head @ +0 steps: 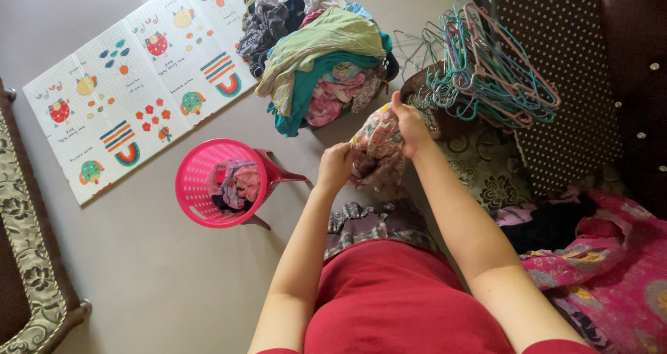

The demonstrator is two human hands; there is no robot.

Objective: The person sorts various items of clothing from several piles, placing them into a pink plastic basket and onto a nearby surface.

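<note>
Both my hands hold a small floral-print garment up in front of me. My left hand grips its lower left edge. Gripping its top right edge is my right hand, raised slightly higher. The cloth hangs bunched between them, above a plaid cloth on my lap. Just beyond the garment lies a heap of mixed clothes on the floor.
A pink plastic basket with a few clothes inside stands on the floor to the left. A pile of wire hangers sits at upper right beside a dotted panel. A patterned play mat lies behind, pink floral fabric at right.
</note>
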